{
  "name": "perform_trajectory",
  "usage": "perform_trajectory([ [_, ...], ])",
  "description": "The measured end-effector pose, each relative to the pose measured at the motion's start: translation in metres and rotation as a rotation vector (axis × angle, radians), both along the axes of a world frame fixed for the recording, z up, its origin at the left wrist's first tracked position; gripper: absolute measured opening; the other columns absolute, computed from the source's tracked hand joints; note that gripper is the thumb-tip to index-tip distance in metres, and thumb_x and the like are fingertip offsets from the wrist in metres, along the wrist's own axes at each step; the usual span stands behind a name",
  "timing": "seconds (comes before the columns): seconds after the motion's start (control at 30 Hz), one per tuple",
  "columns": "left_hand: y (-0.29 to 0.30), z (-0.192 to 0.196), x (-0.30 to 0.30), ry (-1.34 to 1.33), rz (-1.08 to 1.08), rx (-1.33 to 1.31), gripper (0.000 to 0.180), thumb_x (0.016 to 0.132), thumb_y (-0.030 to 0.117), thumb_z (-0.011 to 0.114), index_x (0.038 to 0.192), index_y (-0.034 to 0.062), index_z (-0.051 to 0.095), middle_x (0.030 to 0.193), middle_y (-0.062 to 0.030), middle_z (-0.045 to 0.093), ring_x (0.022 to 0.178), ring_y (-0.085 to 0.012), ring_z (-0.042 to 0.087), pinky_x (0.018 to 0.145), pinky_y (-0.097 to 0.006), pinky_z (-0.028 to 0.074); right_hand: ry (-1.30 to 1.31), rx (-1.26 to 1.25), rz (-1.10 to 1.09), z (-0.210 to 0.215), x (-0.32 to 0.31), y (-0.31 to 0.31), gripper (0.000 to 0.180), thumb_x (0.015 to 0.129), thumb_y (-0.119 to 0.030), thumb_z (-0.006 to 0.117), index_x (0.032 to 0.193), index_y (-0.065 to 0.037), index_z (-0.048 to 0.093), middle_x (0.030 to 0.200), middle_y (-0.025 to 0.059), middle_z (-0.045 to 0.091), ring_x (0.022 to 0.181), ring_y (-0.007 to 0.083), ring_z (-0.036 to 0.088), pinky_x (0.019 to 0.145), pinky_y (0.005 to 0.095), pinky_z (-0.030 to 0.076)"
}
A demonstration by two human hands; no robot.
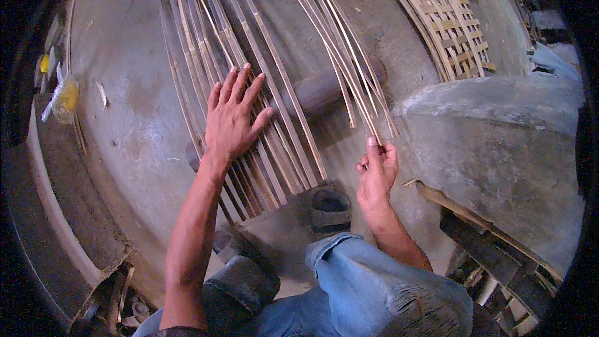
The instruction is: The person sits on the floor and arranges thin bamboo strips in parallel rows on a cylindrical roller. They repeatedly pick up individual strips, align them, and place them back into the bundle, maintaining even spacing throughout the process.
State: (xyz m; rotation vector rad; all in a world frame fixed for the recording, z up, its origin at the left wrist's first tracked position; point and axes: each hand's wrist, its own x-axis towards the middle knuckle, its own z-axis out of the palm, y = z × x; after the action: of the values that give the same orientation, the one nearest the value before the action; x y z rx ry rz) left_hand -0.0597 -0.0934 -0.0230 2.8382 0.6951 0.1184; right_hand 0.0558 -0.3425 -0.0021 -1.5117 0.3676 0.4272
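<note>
My left hand (232, 118) lies flat, fingers stretched out, on a row of long bamboo strips (291, 97). These run side by side from the far edge of view toward my feet, and their near ends fan out. Farther right is a smaller group of thin, pale bamboo strips (344, 56). My right hand (378, 171) pinches the near end of one bamboo strip (370, 123) from that group between thumb and fingers. Beneath both groups a dark round log (318, 92) lies crosswise on the floor, partly covered by the strips.
An openwork woven bamboo panel (458, 31) lies at the far right. Close by rises a grey, rounded concrete surface (499, 143). Split wood pieces (493, 243) are stacked at the lower right. A clear bag with something yellow (65, 100) sits at the left, near a low ledge (68, 193).
</note>
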Motion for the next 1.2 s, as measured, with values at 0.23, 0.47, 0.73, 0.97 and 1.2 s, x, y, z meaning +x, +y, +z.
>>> perform_trajectory([
  [0.23, 0.000, 0.000, 0.000, -0.015, 0.000, 0.010, 0.064, 0.095, 0.055, 0.048, 0.148, 0.0197, 0.041, 0.158, -0.0081, 0.030, 0.147, -0.0288, 0.023, 0.119, -0.047, 0.017, 0.036, 0.058, -0.024, 0.002, 0.006, 0.007, 0.027, 0.094, -0.032, 0.067, 0.085, -0.013, 0.051, 0.068, -0.0039, 0.046, 0.058, 0.0071, 0.045, 0.052, 0.0246, 0.038],
  [0.47, 0.003, 0.005, -0.007, -0.028, -0.003, 0.011, 0.063, 0.093, 0.050, 0.053, 0.146, 0.0173, 0.043, 0.157, -0.0104, 0.031, 0.146, -0.0299, 0.026, 0.118, -0.048, 0.019, 0.570, 0.482, -0.054, 0.006, 0.002, -0.005, 0.025, 0.099, -0.038, 0.059, 0.086, -0.018, 0.052, 0.070, -0.0078, 0.046, 0.058, 0.0063, 0.043, 0.053, 0.0243, 0.039],
  [0.73, -0.004, 0.009, 0.001, -0.002, -0.004, -0.070, 0.067, 0.093, 0.051, 0.052, 0.149, 0.0170, 0.038, 0.159, -0.0103, 0.027, 0.148, -0.0290, 0.022, 0.119, -0.050, 0.019, 0.420, 0.500, 0.412, 0.053, -0.017, 0.004, 0.021, 0.101, -0.026, 0.048, 0.104, -0.010, 0.061, 0.064, -0.0027, 0.052, 0.054, 0.0077, 0.046, 0.049, 0.0245, 0.039],
  [0.97, 0.000, 0.012, -0.003, 0.006, 0.009, -0.082, 0.067, 0.094, 0.052, 0.051, 0.150, 0.0195, 0.037, 0.159, -0.0101, 0.027, 0.147, -0.0302, 0.023, 0.119, -0.050, 0.019, -0.312, 0.124, 0.856, 0.097, -0.018, 0.056, 0.033, 0.102, -0.023, 0.047, 0.126, -0.004, 0.057, 0.065, -0.0086, 0.042, 0.057, 0.0018, 0.036, 0.050, 0.0219, 0.031],
  [1.2, 0.000, 0.005, -0.002, -0.011, -0.020, -0.011, 0.064, 0.095, 0.054, 0.047, 0.147, 0.0160, 0.041, 0.157, -0.0115, 0.031, 0.146, -0.0302, 0.025, 0.117, -0.050, 0.021, -0.176, 0.116, 0.850, 0.049, -0.054, 0.041, 0.030, 0.103, -0.025, 0.046, 0.123, -0.005, 0.057, 0.064, -0.0090, 0.040, 0.055, 0.0009, 0.034, 0.049, 0.0204, 0.027],
])
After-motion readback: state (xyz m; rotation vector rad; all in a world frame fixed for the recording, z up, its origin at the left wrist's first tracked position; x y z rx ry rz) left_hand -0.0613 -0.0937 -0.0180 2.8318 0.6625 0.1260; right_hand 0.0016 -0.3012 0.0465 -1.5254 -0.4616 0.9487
